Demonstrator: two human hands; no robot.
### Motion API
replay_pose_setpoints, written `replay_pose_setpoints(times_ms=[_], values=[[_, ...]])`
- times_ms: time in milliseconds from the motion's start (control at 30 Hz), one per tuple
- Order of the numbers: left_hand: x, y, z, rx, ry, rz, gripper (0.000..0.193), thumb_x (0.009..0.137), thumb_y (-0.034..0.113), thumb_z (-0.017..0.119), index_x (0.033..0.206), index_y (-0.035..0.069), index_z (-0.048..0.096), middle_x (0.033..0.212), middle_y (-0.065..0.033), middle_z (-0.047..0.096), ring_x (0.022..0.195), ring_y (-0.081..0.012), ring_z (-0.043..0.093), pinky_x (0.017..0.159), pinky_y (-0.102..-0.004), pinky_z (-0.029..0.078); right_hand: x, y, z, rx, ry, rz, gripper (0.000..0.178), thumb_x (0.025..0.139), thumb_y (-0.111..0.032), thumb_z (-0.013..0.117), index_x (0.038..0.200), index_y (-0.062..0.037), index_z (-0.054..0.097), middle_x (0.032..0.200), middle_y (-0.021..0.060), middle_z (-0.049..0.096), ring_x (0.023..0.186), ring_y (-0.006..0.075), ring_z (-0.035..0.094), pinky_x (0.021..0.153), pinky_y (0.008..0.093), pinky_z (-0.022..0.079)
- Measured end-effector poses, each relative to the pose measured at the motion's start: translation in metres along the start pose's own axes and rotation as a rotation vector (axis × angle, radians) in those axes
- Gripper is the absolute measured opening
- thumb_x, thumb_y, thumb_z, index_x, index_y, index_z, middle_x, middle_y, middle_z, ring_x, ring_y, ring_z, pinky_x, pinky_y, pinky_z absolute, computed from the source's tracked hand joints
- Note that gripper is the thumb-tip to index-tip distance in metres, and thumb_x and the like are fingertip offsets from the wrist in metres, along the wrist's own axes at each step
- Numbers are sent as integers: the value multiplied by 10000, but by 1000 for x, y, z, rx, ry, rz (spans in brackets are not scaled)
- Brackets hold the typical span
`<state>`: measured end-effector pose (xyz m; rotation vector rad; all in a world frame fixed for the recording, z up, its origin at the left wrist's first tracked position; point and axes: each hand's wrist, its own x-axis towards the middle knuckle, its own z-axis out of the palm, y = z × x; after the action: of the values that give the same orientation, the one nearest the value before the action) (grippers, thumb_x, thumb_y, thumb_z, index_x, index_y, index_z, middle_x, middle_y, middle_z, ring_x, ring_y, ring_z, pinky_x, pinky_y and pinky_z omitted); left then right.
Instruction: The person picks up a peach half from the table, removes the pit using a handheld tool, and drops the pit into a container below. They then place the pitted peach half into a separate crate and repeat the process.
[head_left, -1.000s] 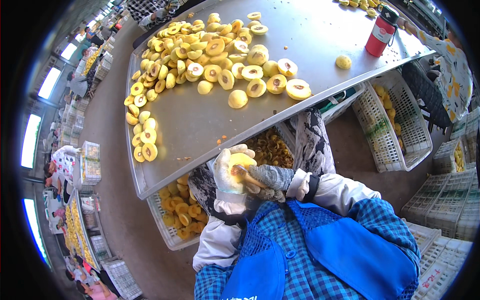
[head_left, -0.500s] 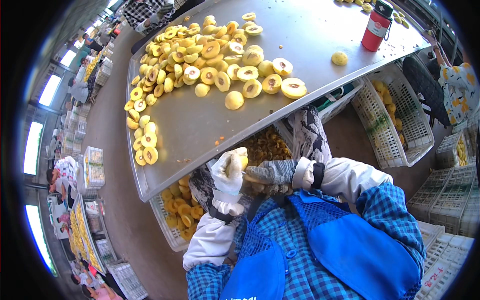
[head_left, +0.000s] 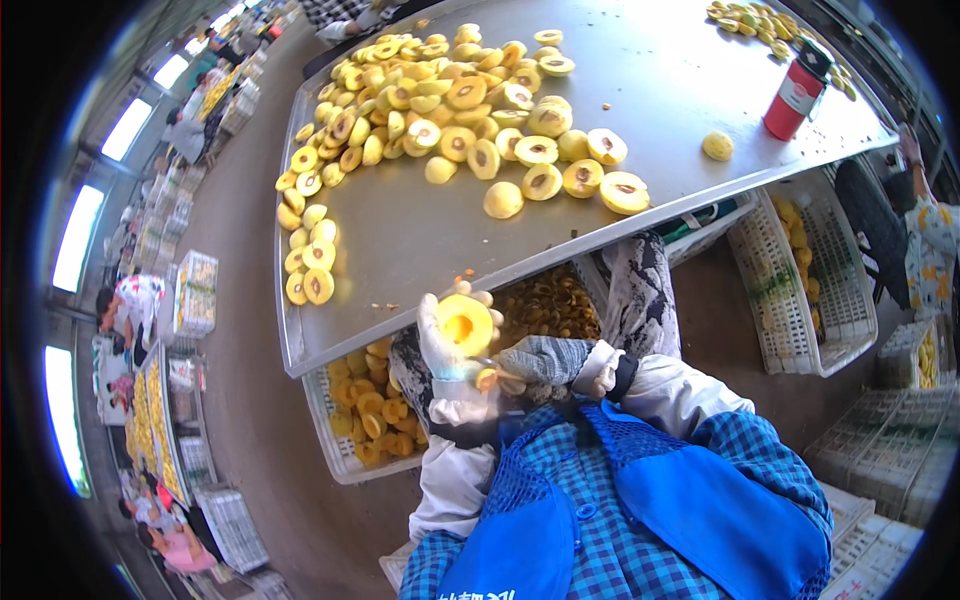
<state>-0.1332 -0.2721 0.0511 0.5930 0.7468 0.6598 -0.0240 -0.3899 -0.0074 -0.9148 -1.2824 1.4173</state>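
Note:
In my white-gloved left hand [head_left: 437,340] rests a yellow peach half [head_left: 466,325], cut face up, with a hollow at its centre. Just below it is a small orange-brown lump [head_left: 486,380], blurred, at the end of something thin that comes from my grey-gloved right hand [head_left: 545,362]. That hand's fingers are closed, and what they grip is mostly hidden. Beyond, many peach halves [head_left: 465,93] lie heaped on the metal table [head_left: 400,250], several showing brown pits. Under the table edge, a container holds brownish scraps [head_left: 550,305].
A white crate [head_left: 350,470] of hollowed peach halves stands below the table's near left corner. A red flask [head_left: 797,90] and a lone peach half [head_left: 717,146] are at the right of the table. Another white crate [head_left: 800,290] stands right. Other people work at the far left.
My left hand has turned over, so the peach half's hollowed cut face now shows. My right hand has drawn slightly down and away, the orange-brown lump now visible beside it. The view has shifted.

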Motion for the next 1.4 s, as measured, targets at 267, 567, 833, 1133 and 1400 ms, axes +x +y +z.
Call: replay_pose_setpoints(times_ms=[267, 567, 833, 1133, 1400], values=[[-42, 67, -120, 1945, 753, 1050, 417, 834, 296, 645, 1172, 56, 593, 1114, -198, 596, 1035, -339, 575, 860, -459, 470, -4, 27, -27, -792, 591, 463, 465, 950, -474, 408, 965, -69, 636, 866, 254, 641, 830, 436, 616, 741, 531, 479], [100, 229, -158, 2343, 819, 473, 749, 780, 599, 594, 1308, 78, 494, 1513, -202, 236, 1386, -402, 212, 1106, -539, 200, 15, 49, 5, -901, 193, 482, 467, 926, -481, 452, 965, -39, 598, 718, 246, 624, 693, 419, 623, 630, 527, 485], [161, 189, -134, 2056, 286, 330, 501, 780, 228, 671, 1240, 165, 483, 1197, -176, 562, 1068, -369, 570, 884, -449, 465, 24, 21, 10, -816, 316, 537, 445, 933, -469, 466, 1014, -60, 620, 797, 235, 647, 762, 429, 625, 683, 528, 483], [65, 121, -74, 215, -72, 233, 467, 879, 432, 542, 1070, 10, 598, 754, -82, 627, 618, -231, 627, 534, -296, 499, 29, -25, 6, -671, 561, 64, 250, 949, -296, 520, 972, -54, 577, 754, 237, 607, 716, 430, 598, 577, 487, 452], [36, 48, -34, 32, -86, 141, 661, 920, 598, 343, 1141, 20, 573, 942, -168, 659, 670, -268, 630, 556, -315, 494, 45, -71, 15, -840, 651, -39, 313, 954, -357, 478, 999, -69, 591, 701, 231, 613, 675, 428, 599, 601, 532, 445]])
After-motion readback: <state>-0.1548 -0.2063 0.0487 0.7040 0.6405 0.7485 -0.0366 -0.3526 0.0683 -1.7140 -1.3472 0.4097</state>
